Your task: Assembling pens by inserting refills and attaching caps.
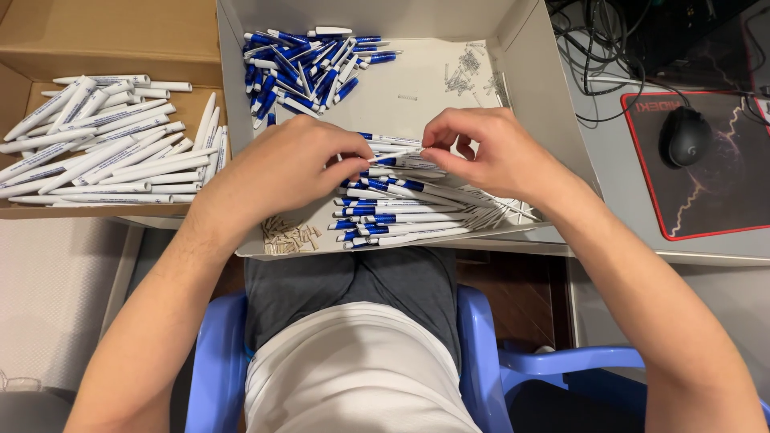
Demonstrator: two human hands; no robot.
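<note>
While both hands pinch, left grip [337, 164] and right grip [433, 148] hold one thin refill [393, 155].

Before you: a matt, grey-white cardboard tray [545, 96]; smooth, glossy plastic pens [401, 215] in white and blue; a thin white plastic pen part [395, 154] pinched in your fingers. At your left, a plain brown cardboard box [112, 36], matt, with smooth white plastic pen barrels [112, 152]. At your right, a matt cloth mouse pad [722, 192] and a black satin plastic mouse [684, 136]. Under you, a glossy blue plastic chair [481, 353].
</note>
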